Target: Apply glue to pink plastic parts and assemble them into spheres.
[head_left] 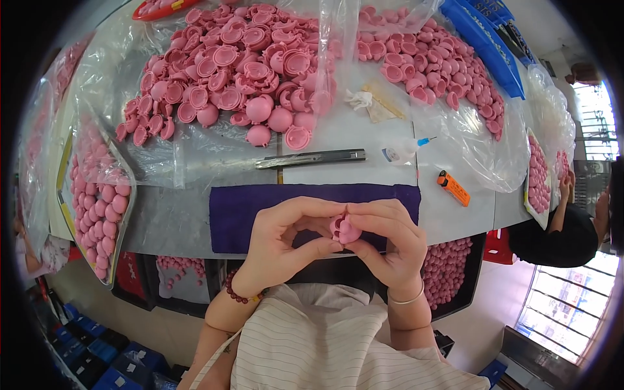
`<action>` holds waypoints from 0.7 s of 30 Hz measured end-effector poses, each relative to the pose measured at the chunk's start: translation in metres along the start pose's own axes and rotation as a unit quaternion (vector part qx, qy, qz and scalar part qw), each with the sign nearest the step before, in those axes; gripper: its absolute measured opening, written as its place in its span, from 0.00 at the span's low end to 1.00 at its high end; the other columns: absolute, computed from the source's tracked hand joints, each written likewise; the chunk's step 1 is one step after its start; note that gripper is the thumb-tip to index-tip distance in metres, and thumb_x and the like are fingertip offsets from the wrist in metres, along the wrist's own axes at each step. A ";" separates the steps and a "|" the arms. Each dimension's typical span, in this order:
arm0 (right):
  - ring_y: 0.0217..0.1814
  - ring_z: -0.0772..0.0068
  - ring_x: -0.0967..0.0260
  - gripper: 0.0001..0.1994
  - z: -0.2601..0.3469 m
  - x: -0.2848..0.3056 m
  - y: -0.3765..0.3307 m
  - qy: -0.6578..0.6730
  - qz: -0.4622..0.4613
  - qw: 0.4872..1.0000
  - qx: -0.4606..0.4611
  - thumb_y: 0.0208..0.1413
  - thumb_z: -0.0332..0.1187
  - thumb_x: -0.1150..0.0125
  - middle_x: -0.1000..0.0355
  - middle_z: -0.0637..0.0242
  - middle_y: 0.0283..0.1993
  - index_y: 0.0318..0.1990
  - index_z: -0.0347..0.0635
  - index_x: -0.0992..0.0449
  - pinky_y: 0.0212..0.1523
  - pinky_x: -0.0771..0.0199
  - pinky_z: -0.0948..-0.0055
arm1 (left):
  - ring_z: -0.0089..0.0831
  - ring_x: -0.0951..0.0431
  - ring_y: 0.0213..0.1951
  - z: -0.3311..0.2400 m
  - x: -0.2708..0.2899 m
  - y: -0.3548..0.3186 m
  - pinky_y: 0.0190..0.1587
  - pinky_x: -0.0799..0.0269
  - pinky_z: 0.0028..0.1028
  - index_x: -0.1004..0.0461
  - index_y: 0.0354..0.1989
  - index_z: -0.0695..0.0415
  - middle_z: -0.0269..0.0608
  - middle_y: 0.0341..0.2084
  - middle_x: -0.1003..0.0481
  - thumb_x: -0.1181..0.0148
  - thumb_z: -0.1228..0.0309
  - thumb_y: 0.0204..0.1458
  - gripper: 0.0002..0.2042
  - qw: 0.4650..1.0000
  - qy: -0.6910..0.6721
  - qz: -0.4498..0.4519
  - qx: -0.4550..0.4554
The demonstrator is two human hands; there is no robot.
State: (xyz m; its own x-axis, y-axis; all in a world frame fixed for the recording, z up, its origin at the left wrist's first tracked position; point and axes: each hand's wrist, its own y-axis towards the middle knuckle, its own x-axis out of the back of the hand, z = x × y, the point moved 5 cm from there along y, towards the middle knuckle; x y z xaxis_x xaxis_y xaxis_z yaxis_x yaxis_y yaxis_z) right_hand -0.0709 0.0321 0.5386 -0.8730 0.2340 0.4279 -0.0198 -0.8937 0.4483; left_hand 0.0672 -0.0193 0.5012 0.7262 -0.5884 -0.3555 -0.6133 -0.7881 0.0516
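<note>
Above a purple cloth [233,220] at the near edge of the table, a small pink plastic shell piece [344,230] is pinched between my fingertips, its hollow partly showing. My left hand [283,242] grips it from the left with thumb and fingers. From the other side, my right hand [395,240] closes on the same piece. Past the cloth lies a black-and-silver snap-off utility knife [312,158]. To its right are a small clear bottle [398,153] with a blue needle tip and an orange lighter [453,188].
Pink half-shells form a big left pile [224,55] and a right pile [448,65] on plastic sheeting. A tray [132,188] of pink balls stands left. Below the table edge are a left bin [185,302] and a right bin [473,276]. Another person [559,234] is at far right.
</note>
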 end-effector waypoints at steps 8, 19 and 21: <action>0.37 0.67 0.31 0.15 0.000 -0.001 -0.005 -0.008 -0.029 1.000 0.007 0.31 0.22 0.32 0.29 0.58 0.38 0.33 0.37 0.25 0.36 0.30 0.76 | 0.30 0.25 0.38 0.001 -0.001 0.000 0.41 0.27 0.25 0.30 0.41 0.68 0.49 0.41 0.29 0.39 0.88 0.36 0.19 1.000 0.014 0.002 -0.021; 0.33 0.71 0.32 0.14 0.006 -0.007 -0.004 -0.050 -0.044 0.998 0.011 0.33 0.22 0.31 0.31 0.62 0.34 0.32 0.39 0.26 0.31 0.29 0.78 | 0.30 0.27 0.42 0.000 0.001 0.001 0.44 0.28 0.27 0.30 0.42 0.67 0.49 0.42 0.29 0.35 0.85 0.34 0.21 0.998 0.046 -0.004 -0.039; 0.32 0.70 0.32 0.15 0.010 -0.012 -0.010 -0.108 -0.085 0.987 0.076 0.32 0.21 0.31 0.32 0.63 0.34 0.32 0.39 0.28 0.31 0.30 0.77 | 0.29 0.27 0.42 -0.003 0.001 0.003 0.44 0.29 0.26 0.29 0.42 0.67 0.48 0.40 0.27 0.34 0.83 0.33 0.22 0.995 0.077 0.009 -0.065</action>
State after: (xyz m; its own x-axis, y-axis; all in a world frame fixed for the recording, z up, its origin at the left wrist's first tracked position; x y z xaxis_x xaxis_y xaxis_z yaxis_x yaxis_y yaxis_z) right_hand -0.0552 0.0420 0.5372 -0.7381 0.4674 0.4865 -0.0693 -0.7698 0.6345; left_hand 0.0669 -0.0222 0.5036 0.7612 -0.6146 -0.2070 -0.5877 -0.7886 0.1808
